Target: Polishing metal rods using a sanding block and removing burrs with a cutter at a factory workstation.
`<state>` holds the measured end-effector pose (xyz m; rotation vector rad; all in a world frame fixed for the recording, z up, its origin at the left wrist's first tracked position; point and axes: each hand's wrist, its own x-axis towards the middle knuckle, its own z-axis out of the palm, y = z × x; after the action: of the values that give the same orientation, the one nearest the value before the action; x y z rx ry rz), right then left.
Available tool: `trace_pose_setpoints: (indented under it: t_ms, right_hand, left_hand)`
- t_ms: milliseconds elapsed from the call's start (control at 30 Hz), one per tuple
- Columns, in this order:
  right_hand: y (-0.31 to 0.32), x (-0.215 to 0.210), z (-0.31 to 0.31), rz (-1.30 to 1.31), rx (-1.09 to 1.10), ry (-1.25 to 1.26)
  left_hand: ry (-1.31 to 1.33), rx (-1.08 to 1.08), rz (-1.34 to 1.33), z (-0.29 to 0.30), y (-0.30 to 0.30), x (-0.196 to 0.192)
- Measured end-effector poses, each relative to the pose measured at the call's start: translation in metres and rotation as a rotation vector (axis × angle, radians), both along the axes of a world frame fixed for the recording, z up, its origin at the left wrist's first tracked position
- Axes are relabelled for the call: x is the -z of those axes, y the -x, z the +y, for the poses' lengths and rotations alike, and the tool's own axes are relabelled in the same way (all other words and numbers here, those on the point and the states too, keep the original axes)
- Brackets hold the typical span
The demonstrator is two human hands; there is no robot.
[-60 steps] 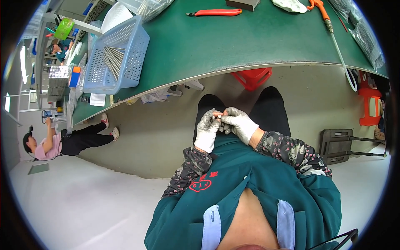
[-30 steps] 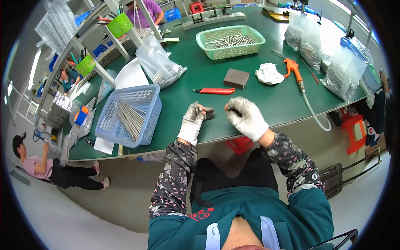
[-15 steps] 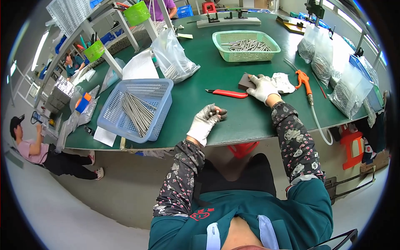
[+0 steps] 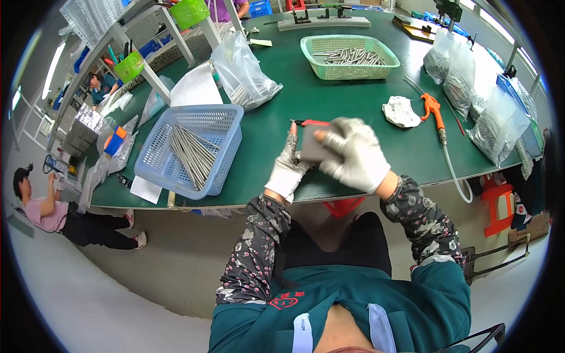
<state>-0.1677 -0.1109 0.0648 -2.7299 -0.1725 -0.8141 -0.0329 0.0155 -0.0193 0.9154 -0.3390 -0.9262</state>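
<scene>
A brown rectangular block is gripped by my right hand, which wears a white glove with worn, dark fingertips. The block lies over the fingers of my left hand, near the front edge of the table. On that gloved left hand the thumb points up beside the block's left edge. Its other fingers are bent under the block, and whatever they hold is hidden. Just beyond the block, a red-handled tool is mostly covered by the block and my right hand.
A blue basket of long metal rods stands left, a green basket of short metal pins farther back. To the right lie a crumpled white cloth, an orange air gun with a hose, and filled plastic bags. Co-workers are at far left and back.
My right hand has lifted the block off the table beside the cloth and brought it left over my left hand. My left thumb now points up.
</scene>
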Motion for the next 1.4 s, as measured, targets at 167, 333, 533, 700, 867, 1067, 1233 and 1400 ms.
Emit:
trace_pose_setpoints:
  t_ms: [167,333,533,700,867,1067,1233,1400]
  right_hand:
    - [-0.018,0.003,-0.021,-0.007,0.348,0.124]
    - [-0.033,0.029,-0.056,0.061,0.53,-0.027]
    - [-0.016,0.038,-0.041,-0.007,0.466,0.07]
    - [-0.001,0.055,0.001,0.149,0.098,0.04]
    - [-0.008,0.054,0.0,0.193,0.167,-0.009]
    - [-0.011,0.065,-0.005,0.138,0.136,-0.087]
    - [-0.01,0.07,-0.006,0.128,0.157,-0.093]
    - [-0.007,0.069,-0.008,0.064,0.146,-0.057]
  left_hand:
    - [-0.166,-0.1,-0.531,0.007,0.03,-0.01]
    - [-0.137,-0.123,-0.571,0.006,0.027,-0.005]
    - [-0.097,-0.111,-0.499,0.007,0.024,-0.001]
    - [-0.035,-0.106,-0.506,0.006,0.024,-0.001]
    - [-0.079,-0.078,-0.494,0.006,0.017,0.002]
    - [-0.002,-0.169,-0.368,0.014,0.021,-0.005]
    - [0.08,-0.145,-0.219,0.041,0.051,-0.011]
    - [0.01,-0.124,-0.262,0.085,0.093,-0.005]
